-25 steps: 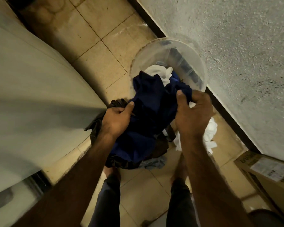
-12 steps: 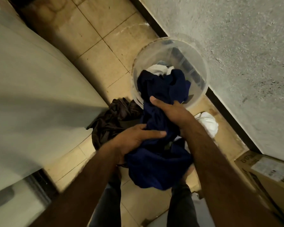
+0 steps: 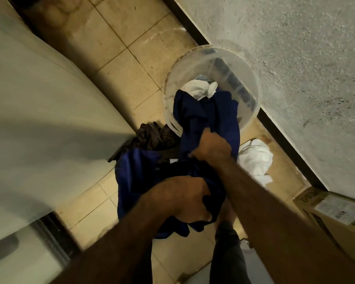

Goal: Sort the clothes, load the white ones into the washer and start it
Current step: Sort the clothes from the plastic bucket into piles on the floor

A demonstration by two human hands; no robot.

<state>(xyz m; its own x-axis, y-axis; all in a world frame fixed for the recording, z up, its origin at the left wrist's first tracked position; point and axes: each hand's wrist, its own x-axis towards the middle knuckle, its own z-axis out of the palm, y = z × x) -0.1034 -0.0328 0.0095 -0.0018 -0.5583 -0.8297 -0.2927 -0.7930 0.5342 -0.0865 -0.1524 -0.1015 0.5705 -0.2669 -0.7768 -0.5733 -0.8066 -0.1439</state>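
Note:
A navy blue garment (image 3: 205, 117) trails out of a clear plastic bucket (image 3: 252, 78) that stands on the tiled floor by the wall. My right hand (image 3: 210, 147) grips the garment just outside the bucket's rim. Nearer me, my left hand (image 3: 182, 198) is curled round a bunched lower part of the same cloth. White clothes (image 3: 201, 89) lie inside the bucket behind the blue fabric. A dark brown heap (image 3: 152, 136) sits on the floor left of the bucket, and a white heap (image 3: 254, 156) lies to its right.
The white washer body (image 3: 39, 119) fills the left side. A rough plastered wall (image 3: 295, 58) with a dark skirting runs along the right. A cardboard box (image 3: 336, 210) stands at the lower right. My legs (image 3: 228, 253) are below the hands.
The blue garment has been drawn further out of the bucket toward me. My left hand has closed round its lower part and dropped nearer; my right hand has re-gripped it near the rim.

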